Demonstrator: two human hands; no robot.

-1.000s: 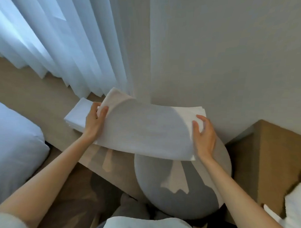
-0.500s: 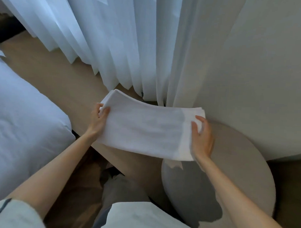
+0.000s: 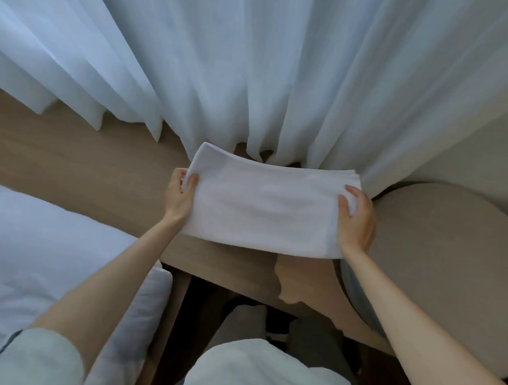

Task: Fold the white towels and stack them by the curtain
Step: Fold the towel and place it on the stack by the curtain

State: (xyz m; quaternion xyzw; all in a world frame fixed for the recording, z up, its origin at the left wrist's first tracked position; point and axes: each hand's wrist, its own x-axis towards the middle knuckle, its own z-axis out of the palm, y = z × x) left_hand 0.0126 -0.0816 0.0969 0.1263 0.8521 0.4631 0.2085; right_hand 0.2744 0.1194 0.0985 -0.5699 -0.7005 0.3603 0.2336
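Head camera, looking down: a folded white towel (image 3: 263, 207) is held flat between two hands above a wooden ledge (image 3: 75, 163), right at the hem of a sheer white curtain (image 3: 251, 71). The left hand (image 3: 179, 198) pinches its left end; the right hand (image 3: 357, 222) grips its right end beside a round grey stool (image 3: 435, 242). White bedding (image 3: 43, 257) lies at left.

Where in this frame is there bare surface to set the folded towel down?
The light wooden ledge is bare left of the folded white towel, between the hem of the sheer white curtain and the white bedding. The round beige stool top at right is bare too. Behind the towel, curtain folds crowd in.
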